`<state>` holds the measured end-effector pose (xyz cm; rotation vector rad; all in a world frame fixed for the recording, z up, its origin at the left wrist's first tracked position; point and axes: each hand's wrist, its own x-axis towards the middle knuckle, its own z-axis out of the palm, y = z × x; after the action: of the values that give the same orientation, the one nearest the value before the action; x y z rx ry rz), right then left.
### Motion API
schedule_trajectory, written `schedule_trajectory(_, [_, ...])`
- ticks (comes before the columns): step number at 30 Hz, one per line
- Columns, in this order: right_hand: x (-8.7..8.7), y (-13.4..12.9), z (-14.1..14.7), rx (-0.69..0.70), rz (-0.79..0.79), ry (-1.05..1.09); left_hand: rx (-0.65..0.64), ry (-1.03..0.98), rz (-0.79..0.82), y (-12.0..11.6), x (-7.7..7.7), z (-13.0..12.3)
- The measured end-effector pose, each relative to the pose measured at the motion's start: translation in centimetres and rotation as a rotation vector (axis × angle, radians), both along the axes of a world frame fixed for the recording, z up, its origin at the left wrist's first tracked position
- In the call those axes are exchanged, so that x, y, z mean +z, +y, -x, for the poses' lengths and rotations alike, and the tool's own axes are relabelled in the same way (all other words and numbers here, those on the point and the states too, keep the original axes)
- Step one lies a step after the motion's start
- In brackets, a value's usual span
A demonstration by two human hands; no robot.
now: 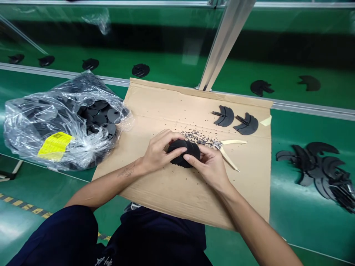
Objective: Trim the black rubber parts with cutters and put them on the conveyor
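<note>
The person's left hand point(160, 152) and right hand point(207, 167) are both on a round black piece point(180, 147) near the middle of the frame. It sits right between the two hands, so neither hand is much nearer. Its long side runs left to right and tips down a little to the left. The left fingers point(173, 142) curl over the top, and the right fingers point(194, 158) press in from the lower right. Both hands are closed on the piece, with the fingertips almost meeting. The piece is held just above a brown cardboard sheet point(166, 107). Small black bits point(195, 136) lie just above the hands. A pair of snips point(229, 146) with pale handles lies beside the right hand. A clear plastic bag point(41, 125) full of black pieces sits at the left.
</note>
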<state>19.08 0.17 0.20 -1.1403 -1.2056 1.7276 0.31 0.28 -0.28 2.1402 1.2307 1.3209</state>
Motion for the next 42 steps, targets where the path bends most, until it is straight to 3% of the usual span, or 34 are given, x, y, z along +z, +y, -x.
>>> schedule_trajectory(9, [0.2, -0.3, 0.2, -0.012, -0.103, -0.045, -0.043, -0.051, 0.004, 0.0, -0.3, -0.2])
schedule_trajectory(14, [0.0, -0.3, 0.1, -0.078, -0.236, -0.061, -0.062, -0.199, 0.168, 0.0, -0.2, -0.1])
schedule_trajectory(18, [-0.1, -0.2, -0.3, -0.077, -0.419, -0.216, -0.120, -0.152, 0.108, 0.0, 0.3, 0.2])
schedule_trajectory(22, [0.3, -0.2, -0.9, 0.028, -0.667, -0.421, -0.182, -0.047, -0.022, 0.0, 0.4, 0.4])
schedule_trajectory(26, [0.4, -0.5, -1.0, 0.046, -0.818, -0.425, -0.218, -0.120, 0.019, 0.0, 0.5, 0.6])
schedule_trajectory(31, [0.2, -0.5, -0.7, 0.056, -0.829, -0.333, -0.290, -0.192, 0.007, -0.1, 0.5, 0.8])
schedule_trajectory(42, [0.4, -0.8, -0.6, 0.118, -0.761, -0.274, -0.265, -0.142, -0.053, -0.9, 1.2, 0.8])
